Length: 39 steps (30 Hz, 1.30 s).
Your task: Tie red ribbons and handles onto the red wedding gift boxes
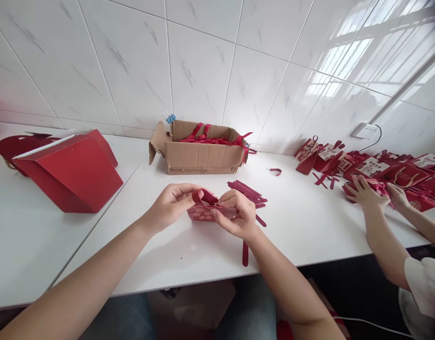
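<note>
A small red gift box [203,215] with pale print stands on the white table between my hands. Above its top a red strap [200,196] curves in a loop. My left hand [175,205] is closed on the loop, thumb in front and fingers behind. With thumb and fingers pinched, my right hand [237,212] grips the strap's end at the top of the box. The exact pinch point is partly hidden by the fingers. Several loose dark red strips [247,191] lie just behind my right hand, and one strip [245,254] lies near the table's front edge.
A cardboard box [203,158] of red ribbons stands by the tiled wall. Large red folded cartons [76,174] are at left. A curled strap [276,171] lies right of centre. At right, a co-worker's hands [369,191] handle a red box beside several finished-looking boxes [327,156].
</note>
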### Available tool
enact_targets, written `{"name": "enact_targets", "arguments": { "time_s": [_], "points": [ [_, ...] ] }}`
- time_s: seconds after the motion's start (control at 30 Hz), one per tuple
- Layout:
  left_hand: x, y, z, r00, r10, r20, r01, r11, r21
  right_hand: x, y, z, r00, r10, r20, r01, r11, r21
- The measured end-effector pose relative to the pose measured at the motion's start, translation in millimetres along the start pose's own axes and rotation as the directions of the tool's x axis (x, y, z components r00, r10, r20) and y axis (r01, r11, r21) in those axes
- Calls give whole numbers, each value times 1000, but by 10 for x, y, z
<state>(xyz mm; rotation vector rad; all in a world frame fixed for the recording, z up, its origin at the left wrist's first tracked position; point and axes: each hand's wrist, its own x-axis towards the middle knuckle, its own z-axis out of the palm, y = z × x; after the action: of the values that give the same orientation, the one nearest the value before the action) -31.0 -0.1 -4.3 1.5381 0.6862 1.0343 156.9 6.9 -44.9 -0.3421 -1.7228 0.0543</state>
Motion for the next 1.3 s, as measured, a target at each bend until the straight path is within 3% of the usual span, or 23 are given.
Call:
{"name": "enact_targets", "arguments": {
  "time_s": [0.37,0.6,0.97,1.3],
  "points": [
    [-6,16,6,998,66,1,-66,997,31,-2,2,12,1000,14,-2,-14,1000,4],
    [-4,-9,-4,993,104,55,-108,990,87,1,4,13,1000,19,-4,-19,1000,10],
    [-26,-28,1,987,158,33,-161,974,159,-16,11,9,999,50,12,-50,999,18],
    [-12,-41,15,998,63,24,-67,973,220,-20,19,9,999,43,24,-43,999,-4]
  ]
}}
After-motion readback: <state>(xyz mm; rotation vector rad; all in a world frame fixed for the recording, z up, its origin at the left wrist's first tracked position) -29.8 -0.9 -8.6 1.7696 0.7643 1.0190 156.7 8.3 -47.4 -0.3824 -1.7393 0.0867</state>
